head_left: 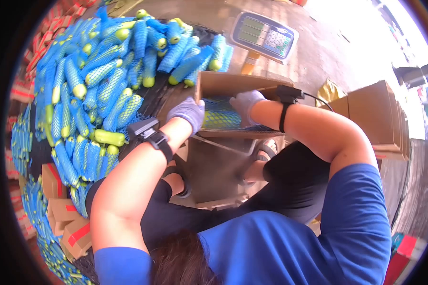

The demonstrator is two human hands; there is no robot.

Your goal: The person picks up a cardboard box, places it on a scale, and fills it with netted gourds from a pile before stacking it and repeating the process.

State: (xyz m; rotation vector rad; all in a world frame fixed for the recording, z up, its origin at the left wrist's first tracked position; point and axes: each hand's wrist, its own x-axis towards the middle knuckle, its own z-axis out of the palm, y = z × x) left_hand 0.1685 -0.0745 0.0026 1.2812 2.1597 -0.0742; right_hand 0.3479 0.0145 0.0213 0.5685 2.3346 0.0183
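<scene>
An open cardboard box [241, 134] stands in front of me, with green gourds in blue foam-net sleeves [217, 118] lying inside. My left hand [187, 114], in a pale knit glove, is closed at the box's left edge, thumb near the rim. Also gloved, my right hand [248, 105] reaches over the far side into the box, right above the netted gourds. Its fingers point down and to the left, blurred and partly hidden, and I cannot tell whether they grip a gourd. Each wrist wears a strapped-on black device.
A large heap of netted gourds [102, 78] covers the left side on dark sheeting. Behind the box rises a scale display [263, 35] on a post. Flattened cartons [376, 116] stand at the right. Small red-taped boxes [64, 213] lie at lower left.
</scene>
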